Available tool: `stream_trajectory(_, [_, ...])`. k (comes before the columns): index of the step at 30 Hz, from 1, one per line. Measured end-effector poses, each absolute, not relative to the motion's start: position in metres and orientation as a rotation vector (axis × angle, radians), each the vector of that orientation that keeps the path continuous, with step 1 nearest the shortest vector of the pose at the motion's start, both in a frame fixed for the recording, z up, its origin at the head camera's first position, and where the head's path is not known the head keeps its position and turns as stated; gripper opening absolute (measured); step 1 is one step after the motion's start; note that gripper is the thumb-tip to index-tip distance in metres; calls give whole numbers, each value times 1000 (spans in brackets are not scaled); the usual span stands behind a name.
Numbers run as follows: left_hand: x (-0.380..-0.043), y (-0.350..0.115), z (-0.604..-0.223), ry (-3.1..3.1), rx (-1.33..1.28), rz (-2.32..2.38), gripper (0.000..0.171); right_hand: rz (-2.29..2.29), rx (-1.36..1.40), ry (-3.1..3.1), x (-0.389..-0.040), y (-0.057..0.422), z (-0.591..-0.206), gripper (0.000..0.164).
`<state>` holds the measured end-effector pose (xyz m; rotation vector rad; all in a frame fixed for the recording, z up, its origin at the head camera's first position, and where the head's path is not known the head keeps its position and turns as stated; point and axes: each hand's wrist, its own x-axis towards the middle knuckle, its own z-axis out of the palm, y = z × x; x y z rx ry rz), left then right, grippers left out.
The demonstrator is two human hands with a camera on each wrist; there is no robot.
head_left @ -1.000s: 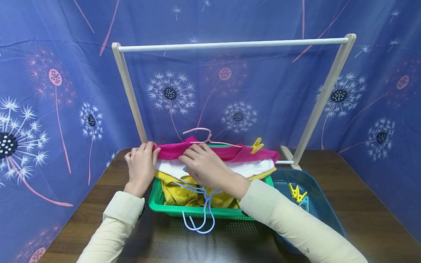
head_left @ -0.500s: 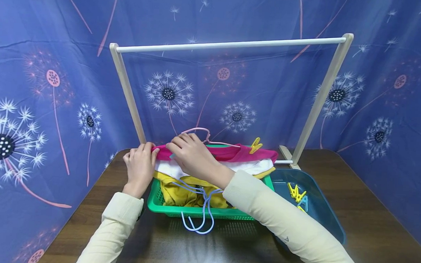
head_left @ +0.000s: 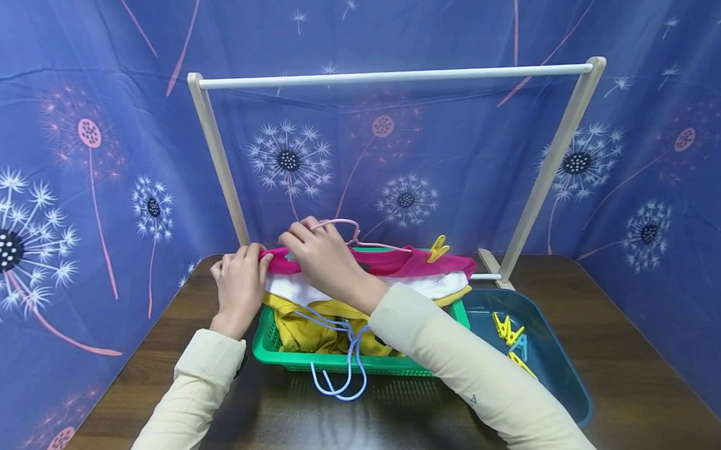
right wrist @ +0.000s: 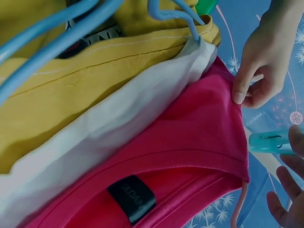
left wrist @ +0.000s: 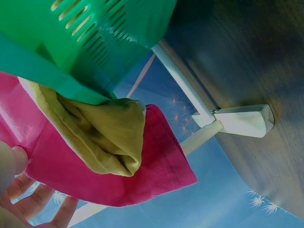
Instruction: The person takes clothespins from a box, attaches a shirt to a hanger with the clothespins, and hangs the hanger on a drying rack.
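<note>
My left hand (head_left: 239, 282) pinches the shoulder edge of a pink T-shirt (right wrist: 190, 123) that lies across the back of a green basket (head_left: 272, 358). Between the fingers of my right hand (head_left: 326, 257) is a teal clothespin (right wrist: 268, 141), at the shirt's shoulder just beyond the neckline. A pink hanger (head_left: 383, 246) sits inside the shirt, its hook sticking up. On the shirt's right shoulder a yellow clothespin (head_left: 438, 249) is clipped. Below the pink shirt lie a white garment (head_left: 289, 287) and a yellow one (head_left: 309, 332). Blue hangers (head_left: 351, 357) hook out over the basket's front.
Behind the basket stands a wooden rack with a white top rod (head_left: 395, 75) and a lower white bar (right wrist: 273, 164). A dark blue tray (head_left: 561, 364) at the right holds several clothespins (head_left: 508, 329). All stand on a brown table (head_left: 177, 351) before a patterned curtain.
My right hand has moved left and back along the pink shirt with the teal clothespin. Another yellow clothespin in the tray has come into view as the forearm shifted. My left hand stays put.
</note>
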<state>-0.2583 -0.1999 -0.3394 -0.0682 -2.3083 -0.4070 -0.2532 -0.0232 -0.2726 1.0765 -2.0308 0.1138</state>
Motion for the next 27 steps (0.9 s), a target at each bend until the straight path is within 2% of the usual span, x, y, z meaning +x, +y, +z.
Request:
stream_trajectory(3, [-258,-200,-340,-2306,-68,-410,22,113,1056,-2024,-256,-26,-272,18])
stream_trajectory(12, [-258,-200,-340,-2308,-71,-422,22,123,1042,-2048,-262,-27,-271,25])
stream_trajectory(27, [-261,-201,-342,-2294,-76,-427,22,157,1028,-2090,-272,-33,-271,15])
